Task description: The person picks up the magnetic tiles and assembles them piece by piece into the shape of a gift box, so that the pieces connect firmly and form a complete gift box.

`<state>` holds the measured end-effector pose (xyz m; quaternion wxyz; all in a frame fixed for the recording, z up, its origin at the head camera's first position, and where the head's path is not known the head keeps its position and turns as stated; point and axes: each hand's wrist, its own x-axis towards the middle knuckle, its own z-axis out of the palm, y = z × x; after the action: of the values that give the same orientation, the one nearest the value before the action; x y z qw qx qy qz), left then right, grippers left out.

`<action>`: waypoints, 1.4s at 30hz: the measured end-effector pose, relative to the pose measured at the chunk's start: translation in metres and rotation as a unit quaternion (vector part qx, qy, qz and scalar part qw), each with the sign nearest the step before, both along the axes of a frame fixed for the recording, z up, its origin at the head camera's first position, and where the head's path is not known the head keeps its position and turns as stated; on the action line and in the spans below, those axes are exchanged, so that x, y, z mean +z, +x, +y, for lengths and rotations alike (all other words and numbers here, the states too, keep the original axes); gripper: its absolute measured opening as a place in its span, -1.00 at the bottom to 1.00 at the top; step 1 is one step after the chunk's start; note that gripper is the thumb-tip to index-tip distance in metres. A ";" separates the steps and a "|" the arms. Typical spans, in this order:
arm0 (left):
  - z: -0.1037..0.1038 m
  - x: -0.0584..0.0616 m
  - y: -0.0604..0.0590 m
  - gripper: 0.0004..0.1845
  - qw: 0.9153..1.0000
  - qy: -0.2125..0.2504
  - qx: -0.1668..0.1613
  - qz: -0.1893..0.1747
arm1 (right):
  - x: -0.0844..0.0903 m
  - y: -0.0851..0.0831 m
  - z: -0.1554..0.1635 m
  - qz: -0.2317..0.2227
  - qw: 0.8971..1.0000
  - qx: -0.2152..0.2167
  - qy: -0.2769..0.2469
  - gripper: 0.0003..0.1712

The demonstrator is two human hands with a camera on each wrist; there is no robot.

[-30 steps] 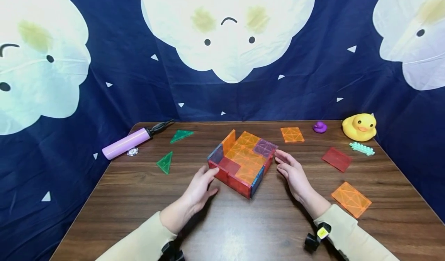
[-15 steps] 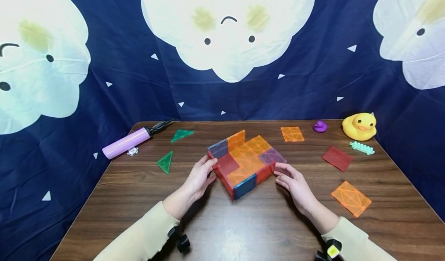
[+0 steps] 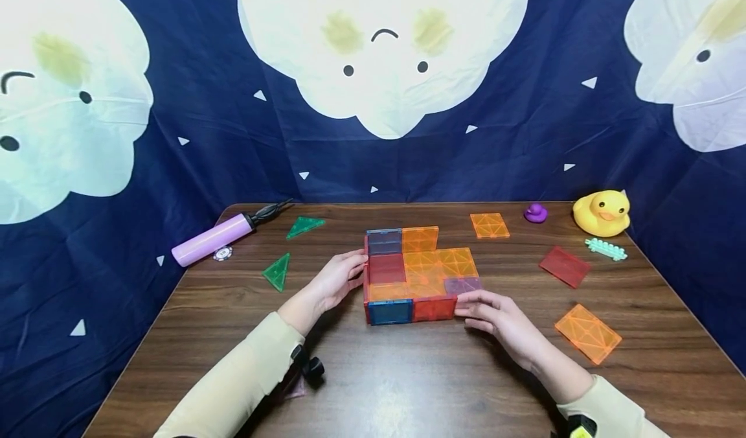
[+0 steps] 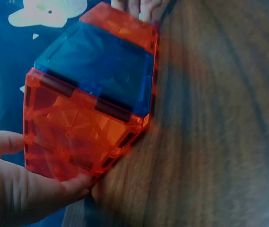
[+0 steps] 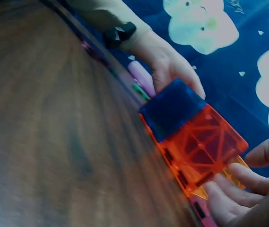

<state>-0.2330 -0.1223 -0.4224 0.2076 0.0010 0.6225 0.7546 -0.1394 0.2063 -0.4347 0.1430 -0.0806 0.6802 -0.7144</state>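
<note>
A low structure of see-through magnetic tiles point(image 3: 424, 273) sits mid-table, its floor mostly orange with a red and a purple tile. Along its front stand a blue tile point(image 3: 390, 311) and a red tile point(image 3: 434, 308). A blue and an orange tile point(image 3: 420, 238) stand at the back. My left hand point(image 3: 332, 282) touches the red left wall point(image 4: 77, 125), thumb low on its outer face and another finger at its edge. My right hand point(image 3: 501, 318) rests its extended fingers against the right end of the front wall, near the purple tile point(image 3: 463, 285).
Green triangle tiles point(image 3: 276, 272) and a lilac pump point(image 3: 212, 240) with a chip point(image 3: 222, 254) lie left. Right are orange tiles point(image 3: 588, 333), a red tile point(image 3: 565, 267), a yellow duck point(image 3: 603, 213), a purple duck point(image 3: 535, 213) and a mint toy point(image 3: 606, 249).
The tile structure has turned clockwise between my hands, so its blue-and-red wall now faces the front. My left hand has moved slightly up; my right hand has come down and toward me.
</note>
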 end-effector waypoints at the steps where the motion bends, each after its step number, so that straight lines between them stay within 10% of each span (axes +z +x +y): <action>1: 0.000 0.000 -0.002 -0.40 1.000 -0.004 -0.004 -0.003 | 0.001 -0.004 0.001 -0.003 1.000 -0.022 0.000 -0.56; 7: 0.000 0.001 -0.004 -0.43 1.000 -0.013 -0.008 -0.012 | 0.003 -0.033 0.008 -0.047 0.989 -0.140 0.001 -0.44; 15: 0.000 0.001 -0.004 -0.44 1.000 -0.010 -0.016 0.000 | 0.004 -0.048 0.012 -0.092 0.991 -0.096 -0.036 -0.32; 42: -0.001 -0.003 -0.005 -0.39 1.000 -0.006 -0.023 0.006 | 0.004 -0.051 0.017 -0.092 0.983 -0.141 -0.067 -0.35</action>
<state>-0.2377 -0.1228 -0.4258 0.2210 0.0189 0.6282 0.7458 -0.1908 0.2229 -0.4308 0.0977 0.0728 0.6192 -0.7757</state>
